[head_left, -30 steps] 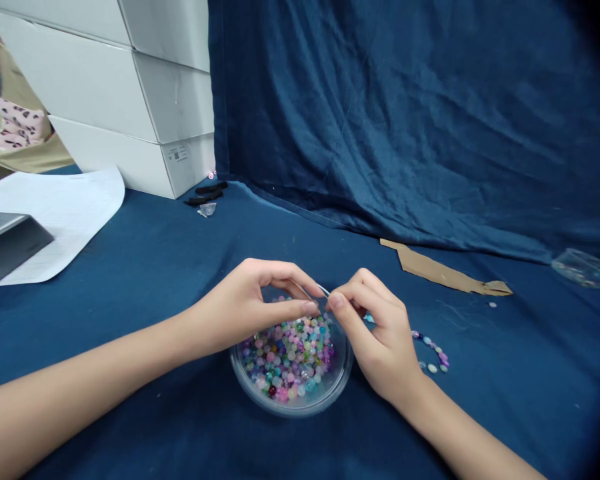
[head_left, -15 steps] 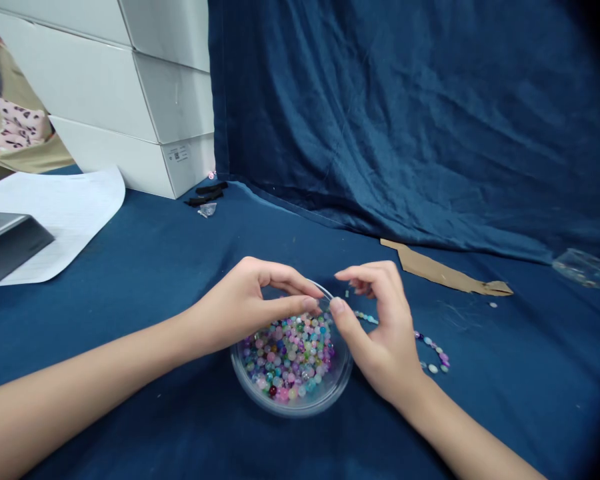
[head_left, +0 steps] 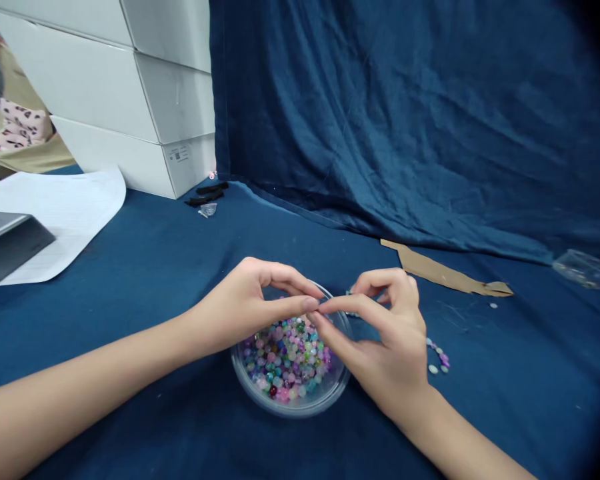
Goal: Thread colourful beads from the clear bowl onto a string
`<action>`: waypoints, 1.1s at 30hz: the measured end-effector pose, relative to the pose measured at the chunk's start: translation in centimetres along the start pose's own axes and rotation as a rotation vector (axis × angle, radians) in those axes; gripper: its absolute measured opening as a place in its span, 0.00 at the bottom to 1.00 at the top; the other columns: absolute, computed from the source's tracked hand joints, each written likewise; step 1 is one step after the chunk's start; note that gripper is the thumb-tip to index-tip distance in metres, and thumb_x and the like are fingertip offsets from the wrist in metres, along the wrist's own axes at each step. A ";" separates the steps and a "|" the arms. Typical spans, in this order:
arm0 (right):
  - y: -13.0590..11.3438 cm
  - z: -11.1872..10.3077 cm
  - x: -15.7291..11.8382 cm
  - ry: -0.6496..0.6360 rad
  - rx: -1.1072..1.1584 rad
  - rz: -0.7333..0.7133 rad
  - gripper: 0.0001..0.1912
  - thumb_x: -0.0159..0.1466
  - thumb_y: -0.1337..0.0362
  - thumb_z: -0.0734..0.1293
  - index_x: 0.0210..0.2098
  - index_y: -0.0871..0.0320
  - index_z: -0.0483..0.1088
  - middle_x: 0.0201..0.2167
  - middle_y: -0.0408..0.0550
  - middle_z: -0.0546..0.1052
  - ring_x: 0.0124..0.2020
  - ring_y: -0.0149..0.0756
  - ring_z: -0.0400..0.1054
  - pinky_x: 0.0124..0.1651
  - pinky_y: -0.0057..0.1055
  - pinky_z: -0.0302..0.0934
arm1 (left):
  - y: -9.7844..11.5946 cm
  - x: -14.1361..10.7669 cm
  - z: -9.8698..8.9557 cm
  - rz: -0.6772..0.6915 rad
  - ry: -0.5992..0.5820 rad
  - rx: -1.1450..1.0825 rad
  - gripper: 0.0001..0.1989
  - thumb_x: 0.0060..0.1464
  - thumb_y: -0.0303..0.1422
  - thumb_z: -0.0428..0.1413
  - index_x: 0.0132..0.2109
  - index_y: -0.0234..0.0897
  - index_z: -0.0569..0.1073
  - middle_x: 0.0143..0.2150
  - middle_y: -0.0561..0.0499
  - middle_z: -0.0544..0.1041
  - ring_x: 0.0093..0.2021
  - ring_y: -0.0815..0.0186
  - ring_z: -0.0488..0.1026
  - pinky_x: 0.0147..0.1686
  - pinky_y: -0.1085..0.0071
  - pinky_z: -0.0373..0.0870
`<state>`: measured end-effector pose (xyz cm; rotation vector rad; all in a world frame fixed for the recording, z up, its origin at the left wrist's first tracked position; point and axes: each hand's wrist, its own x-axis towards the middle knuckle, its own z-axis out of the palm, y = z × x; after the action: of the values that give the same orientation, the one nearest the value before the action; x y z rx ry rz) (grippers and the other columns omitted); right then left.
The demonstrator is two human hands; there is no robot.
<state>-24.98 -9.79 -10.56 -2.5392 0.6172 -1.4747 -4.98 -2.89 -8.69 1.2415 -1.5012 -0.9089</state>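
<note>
Both hands meet over the far part of a clear round bowl (head_left: 300,409) full of small multicoloured beads (head_left: 291,360). My left hand (head_left: 250,300) is closed in a pinch, thumb against fingers; what lies between the tips is too small to make out. My right hand (head_left: 393,333) pinches thumb and forefinger right at the left fingertips, and its grip also hides whatever is there. A curved row of beads (head_left: 443,358) shows on the cloth beyond the right wrist, partly hidden by that hand. One pale bead (head_left: 433,369) lies beside it.
White boxes (head_left: 100,87) are stacked at the back left, near a paper sheet (head_left: 85,213) and a dark device (head_left: 13,243). Black strips (head_left: 207,193) lie by the boxes. A torn cardboard piece (head_left: 440,270) and a clear container (head_left: 587,269) are at the right, before a blue curtain (head_left: 405,120).
My right hand has turned and moved left, its thumb and forefinger closing at the left fingertips. My left hand and the bowl have stayed in place.
</note>
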 end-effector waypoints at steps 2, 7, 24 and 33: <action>0.1 0.0 0.0 -0.007 0.003 -0.005 0.05 0.62 0.69 0.78 0.34 0.52 0.82 0.35 0.46 0.67 0.37 0.40 0.62 0.41 0.41 0.56 | 0.0 0.0 0.0 -0.005 0.003 -0.008 0.08 0.60 0.33 0.67 0.45 0.37 0.85 0.38 0.52 0.86 0.40 0.68 0.82 0.42 0.78 0.78; 0.2 0.0 -0.2 -0.051 0.036 0.023 0.04 0.64 0.69 0.76 0.35 0.53 0.81 0.35 0.46 0.67 0.38 0.40 0.62 0.41 0.40 0.57 | 0.0 0.0 0.0 -0.006 0.004 0.000 0.09 0.61 0.36 0.66 0.46 0.38 0.84 0.41 0.52 0.86 0.43 0.65 0.83 0.44 0.76 0.78; 2.0 -0.6 1.0 0.174 0.183 0.305 0.04 0.65 0.62 0.76 0.34 0.52 0.78 0.36 0.44 0.66 0.36 0.37 0.62 0.37 0.37 0.56 | -0.2 -0.1 0.0 0.142 -0.018 0.224 0.12 0.62 0.29 0.63 0.52 0.42 0.81 0.49 0.54 0.84 0.51 0.65 0.79 0.54 0.70 0.73; 1.4 -1.0 0.8 0.048 0.577 0.237 0.05 0.67 0.69 0.72 0.35 0.53 0.73 0.44 0.48 0.77 0.45 0.43 0.69 0.42 0.38 0.60 | 0.1 -0.7 -0.6 0.208 -0.294 0.672 0.07 0.59 0.28 0.64 0.44 0.40 0.84 0.42 0.51 0.82 0.50 0.59 0.72 0.47 0.66 0.70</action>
<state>-25.88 -11.32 -9.85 -1.9286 0.4031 -1.3837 -4.42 -2.18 -8.53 1.4115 -2.2397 -0.4643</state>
